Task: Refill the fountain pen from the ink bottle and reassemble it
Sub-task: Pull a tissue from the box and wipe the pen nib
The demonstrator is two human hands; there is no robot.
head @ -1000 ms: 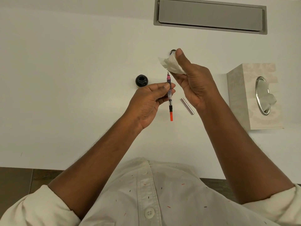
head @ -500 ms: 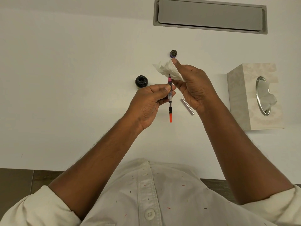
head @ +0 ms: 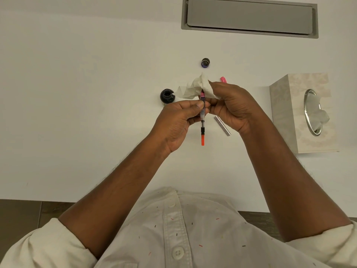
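Observation:
My left hand [head: 176, 122] pinches the fountain pen's front section with its clear converter [head: 202, 120], held upright over the white table; the converter ends in an orange knob near me. My right hand [head: 229, 105] holds a crumpled white tissue [head: 195, 88] wrapped over the pen's nib end, which is hidden. The open black ink bottle [head: 167, 96] stands just left of the hands. Its cap [head: 205, 62] lies farther back. A silver pen barrel [head: 223, 126] lies on the table under my right hand. A pink pen cap [head: 223, 79] peeks out behind that hand.
A beige tissue box [head: 286, 113] with a silver oval opening stands at the right. A grey recessed hatch [head: 249, 18] is set into the table [head: 77, 93] at the back. The table's near edge runs below my forearms.
My right hand has come down with the tissue from above the pen onto its nib end. The bottle cap and pink pen cap behind it are now uncovered. The left hand stays put.

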